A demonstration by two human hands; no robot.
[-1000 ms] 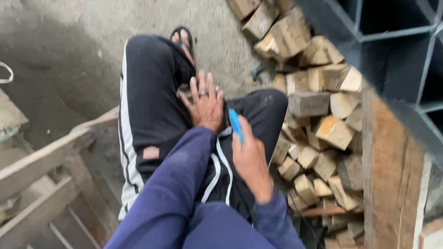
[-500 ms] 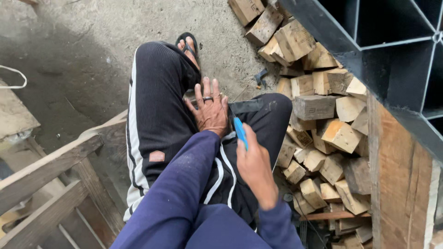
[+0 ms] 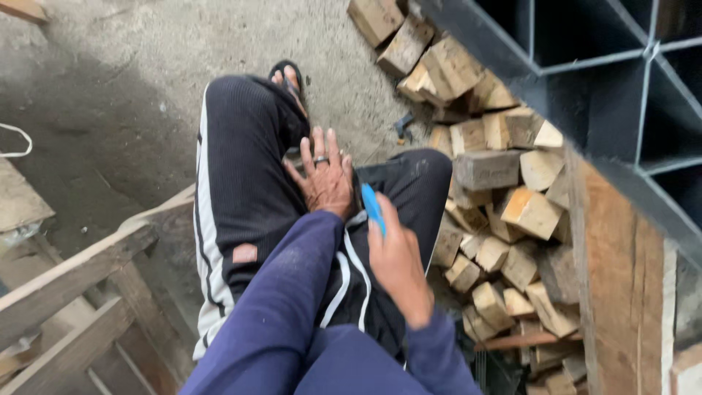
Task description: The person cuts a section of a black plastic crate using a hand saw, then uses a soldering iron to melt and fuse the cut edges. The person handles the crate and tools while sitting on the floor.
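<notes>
A wooden frame (image 3: 80,292) of rough planks stands well left of the leg (image 3: 241,197), with a white cord (image 3: 18,143) on the concrete floor (image 3: 131,66) beyond it. The leg, in black trousers with white side stripes, is bent at the knee; a foot in a black sandal (image 3: 287,80) shows just past the knee. The left hand (image 3: 325,179) lies flat on the inner side of the leg, fingers spread and holding nothing, a ring (image 3: 321,159) on one finger. Just right of the leg, the right hand (image 3: 398,260) is closed around a blue tool (image 3: 373,207), whose blue end sticks up out of the fist toward the left hand, near it but apart; what kind of tool it is cannot be told. Both arms wear dark blue sleeves. Right of the leg lies a pile of wood blocks (image 3: 497,190), then an upright board (image 3: 621,285), with a dark metal frame (image 3: 578,66) above the pile.
</notes>
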